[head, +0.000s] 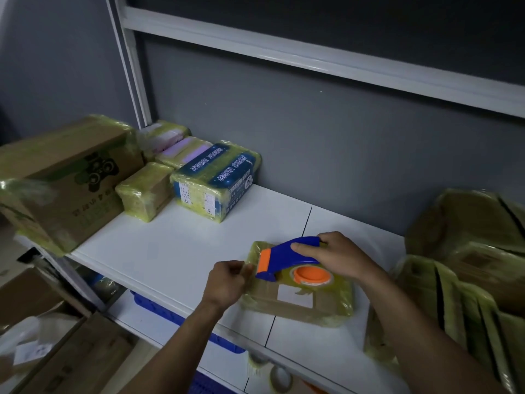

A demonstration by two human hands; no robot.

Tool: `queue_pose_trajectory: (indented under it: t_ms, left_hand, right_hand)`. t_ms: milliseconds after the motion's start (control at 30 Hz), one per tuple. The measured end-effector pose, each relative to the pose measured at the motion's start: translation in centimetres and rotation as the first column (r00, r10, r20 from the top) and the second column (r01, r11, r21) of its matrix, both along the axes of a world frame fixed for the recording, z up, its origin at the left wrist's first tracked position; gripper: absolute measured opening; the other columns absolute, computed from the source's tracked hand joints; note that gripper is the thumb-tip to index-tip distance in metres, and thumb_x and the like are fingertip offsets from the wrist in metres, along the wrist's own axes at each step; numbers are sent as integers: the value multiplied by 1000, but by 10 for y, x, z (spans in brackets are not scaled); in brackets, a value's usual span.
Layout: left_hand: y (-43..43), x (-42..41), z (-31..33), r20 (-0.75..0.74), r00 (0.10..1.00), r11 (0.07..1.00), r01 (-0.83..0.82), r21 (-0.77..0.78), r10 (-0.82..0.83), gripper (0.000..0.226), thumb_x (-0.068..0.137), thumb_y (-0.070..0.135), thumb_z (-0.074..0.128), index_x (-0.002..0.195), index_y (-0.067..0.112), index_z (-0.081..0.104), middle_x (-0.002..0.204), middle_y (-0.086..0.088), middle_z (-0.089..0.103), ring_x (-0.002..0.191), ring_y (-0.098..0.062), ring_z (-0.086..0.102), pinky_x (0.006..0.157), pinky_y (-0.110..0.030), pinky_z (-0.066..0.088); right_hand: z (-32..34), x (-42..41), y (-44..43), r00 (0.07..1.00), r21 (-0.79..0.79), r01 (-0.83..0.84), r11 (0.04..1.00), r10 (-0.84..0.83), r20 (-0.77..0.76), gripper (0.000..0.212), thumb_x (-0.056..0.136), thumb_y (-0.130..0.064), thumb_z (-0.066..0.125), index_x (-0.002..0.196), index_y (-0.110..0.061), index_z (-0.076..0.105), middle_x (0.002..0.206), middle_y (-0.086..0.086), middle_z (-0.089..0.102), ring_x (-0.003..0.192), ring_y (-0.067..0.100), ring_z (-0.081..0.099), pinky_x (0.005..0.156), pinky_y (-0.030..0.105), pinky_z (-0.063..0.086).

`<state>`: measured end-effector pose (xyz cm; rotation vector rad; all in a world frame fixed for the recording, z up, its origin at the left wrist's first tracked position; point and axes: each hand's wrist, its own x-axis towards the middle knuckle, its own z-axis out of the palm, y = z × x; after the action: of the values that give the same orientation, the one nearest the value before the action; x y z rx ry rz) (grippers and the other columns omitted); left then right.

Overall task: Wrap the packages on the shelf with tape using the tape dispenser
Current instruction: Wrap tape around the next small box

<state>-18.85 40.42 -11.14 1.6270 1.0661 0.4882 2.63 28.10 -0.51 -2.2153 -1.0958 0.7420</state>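
A flat brown cardboard package (301, 301), already filmed over with yellow-tinted transparent tape (345, 304), lies near the front edge of the white shelf board (176, 251), well apart from the taped boxes stacked at the back left, among them a blue printed carton (216, 180). The right hand (341, 260) is wrapped round the handle of the blue plastic tape dispenser with an orange hub and cutter (287, 261), which rests on the package's top face with its cutter end pointing left. The left hand (227, 282) sits at the package's left edge with fingers curled, apparently pinching the free end of the tape just beside the dispenser's nose, though the film is too faint there to be sure. The step in hand looks like anchoring or tearing off a strip. To do it well, the left thumb should press the tape end flat onto the cardboard before the right hand draws the dispenser away, the pull running low and straight along the face so the strip lies without wrinkles; a tilt of the toothed edge then cuts cleanly, and the loose tail wants smoothing down over the edge
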Motion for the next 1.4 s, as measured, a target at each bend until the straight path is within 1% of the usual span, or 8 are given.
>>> queue_pose_trajectory:
  t_ms: [133, 300, 767, 900, 1000, 1067, 1167, 1400]
  left_hand:
    - [-1, 2, 2, 19, 999, 998, -48, -32, 49, 20, 97, 32, 67, 86, 21, 81, 73, 10, 75, 65, -1, 68, 54, -10, 44]
    - [11, -9, 6, 32, 999, 997, -28, -73, 30, 24, 96, 23, 67, 76, 19, 81, 63, 5, 69, 57, -9, 57, 59, -24, 47]
    - [13, -10, 6, 1, 1000, 999, 8, 35, -8, 24, 101, 29, 62, 91, 19, 81, 81, 5, 77, 78, -6, 67, 71, -20, 49]
    - [7, -15, 1, -19, 999, 978, 53, 199, -50, 42, 103, 39, 53, 140, 21, 60, 133, 4, 65, 123, -9, 59, 99, -20, 48]
    - [4, -22, 2, 21, 973, 913, 209, 349, -231, 39, 105, 39, 50, 143, 32, 57, 157, 16, 41, 144, -4, 38, 113, -24, 38]
    - [2, -26, 4, -132, 909, 799, 411, 439, -396, 51, 99, 55, 49, 149, 47, 42, 159, 36, 21, 152, 6, 7, 119, -25, 25]
    - [0, -30, 8, -410, 815, 673, 573, 467, -409, 91, 76, 89, 50, 154, 54, 19, 154, 45, 2, 149, 9, -14, 114, -29, 32]
    - [-6, -28, 1, -537, 793, 640, 577, 508, -288, 103, 83, 63, 71, 157, 49, -1, 159, 37, -6, 155, -7, -9, 105, -36, 50]
  right_hand:
    - [-1, 0, -2, 1000, 38, -1, 999, 2, -30, 47, 75, -70, 74, 87, -25, 77, 81, -10, 78, 80, 9, 75, 80, 38, 61]
    - [3, -7, -2, 999, 24, -29, 999, 30, -45, 59, 67, -75, 68, 83, -19, 76, 78, -6, 78, 78, 13, 75, 74, 35, 59]
    - [-1, 4, 0, 1000, -1, -21, 1000, 21, 20, 55, 66, -67, 76, 76, -13, 75, 75, 4, 76, 77, 21, 75, 64, 29, 50]
    - [-2, 4, 2, 1000, -16, 12, 1000, -11, 16, 60, 61, -72, 73, 76, -14, 74, 70, -1, 75, 66, 14, 71, 61, 27, 49]
    - [-5, 4, 0, 1000, -3, 12, 1000, -12, 10, 67, 63, -74, 70, 80, -9, 74, 74, 3, 76, 65, 16, 70, 62, 28, 46]
    - [-9, 3, -2, 1000, 33, 15, 999, -15, 20, 66, 67, -75, 67, 80, -11, 74, 76, 4, 75, 72, 20, 72, 63, 28, 47]
    - [-8, 2, -6, 998, 57, -9, 998, 5, 63, 68, 82, -79, 59, 73, -12, 67, 72, 5, 72, 72, 22, 70, 65, 31, 48]
    - [-4, 9, -21, 994, 42, -49, 998, 53, -92, 80, 63, -85, 63, 94, -12, 76, 85, 2, 79, 84, 20, 76, 88, 47, 59]
